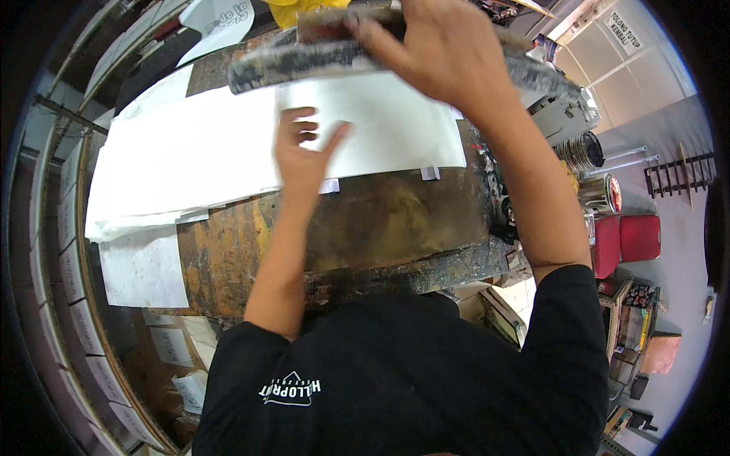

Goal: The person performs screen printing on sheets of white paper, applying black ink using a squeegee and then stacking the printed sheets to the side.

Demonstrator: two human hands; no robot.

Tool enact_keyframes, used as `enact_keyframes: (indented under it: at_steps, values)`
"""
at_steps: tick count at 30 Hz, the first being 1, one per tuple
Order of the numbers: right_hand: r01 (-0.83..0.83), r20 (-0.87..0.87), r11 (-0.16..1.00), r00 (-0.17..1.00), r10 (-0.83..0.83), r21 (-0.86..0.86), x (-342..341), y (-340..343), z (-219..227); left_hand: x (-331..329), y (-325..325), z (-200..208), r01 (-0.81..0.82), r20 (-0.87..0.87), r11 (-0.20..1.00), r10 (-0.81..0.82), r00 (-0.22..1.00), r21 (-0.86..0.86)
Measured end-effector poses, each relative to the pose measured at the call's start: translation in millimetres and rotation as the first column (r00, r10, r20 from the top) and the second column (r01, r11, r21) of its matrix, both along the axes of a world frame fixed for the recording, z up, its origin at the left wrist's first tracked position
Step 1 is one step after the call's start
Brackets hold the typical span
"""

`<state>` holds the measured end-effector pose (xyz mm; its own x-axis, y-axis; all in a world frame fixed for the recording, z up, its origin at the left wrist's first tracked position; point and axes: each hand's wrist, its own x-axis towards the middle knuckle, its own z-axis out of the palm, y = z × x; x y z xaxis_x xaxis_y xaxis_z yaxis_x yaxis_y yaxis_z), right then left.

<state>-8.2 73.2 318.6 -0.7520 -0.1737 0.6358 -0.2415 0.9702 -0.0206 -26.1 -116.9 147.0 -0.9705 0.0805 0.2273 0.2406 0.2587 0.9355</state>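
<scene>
My left hand [303, 148] hovers over or lightly touches a large white sheet [380, 121], its thumb and fingers spread apart with nothing between them. Left of it is a stack of white sheets [182, 152], its edges uneven. My right hand [449, 57] is at the far side, across a thick, paint-stained frame bar [296, 64]. Its thumb reaches toward a dark reddish-brown piece [327, 26] behind the bar. The other fingers run past the picture's top edge, so their grip is hidden. Small pale tabs [430, 173] stick out along the sheet's near edge.
The worn, paint-marked table [236, 235] ends close to my body. Paint cans [601, 194] and a red chair [639, 237] stand to the right. A rack [76, 281] runs down the left side. Yellow material [304, 11] and a white cut-out panel [217, 26] lie at the back.
</scene>
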Motion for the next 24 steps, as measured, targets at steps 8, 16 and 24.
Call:
enact_keyframes:
  at_steps: [8, 16, 24]
  values:
    - [-0.191, 0.475, 0.981, 0.867, 0.149, 0.040, 56.4, 17.1, -126.4, 50.4, -72.4, -40.9, 0.127, 0.044, 0.992, -0.126, 0.991, -0.010]
    - [-0.118, 0.496, 0.990, 0.857, 0.142, -0.079, 86.8, -5.1, -222.1, 55.5, -93.6, -109.3, 0.035, -0.134, 0.792, -0.147, 0.980, -0.609]
    - [-0.050, 0.351, 0.998, 0.936, 0.035, 0.035, -105.0, 53.0, -256.2, 56.7, -91.5, -103.0, 0.020, -0.119, 0.778, -0.121, 0.986, -0.627]
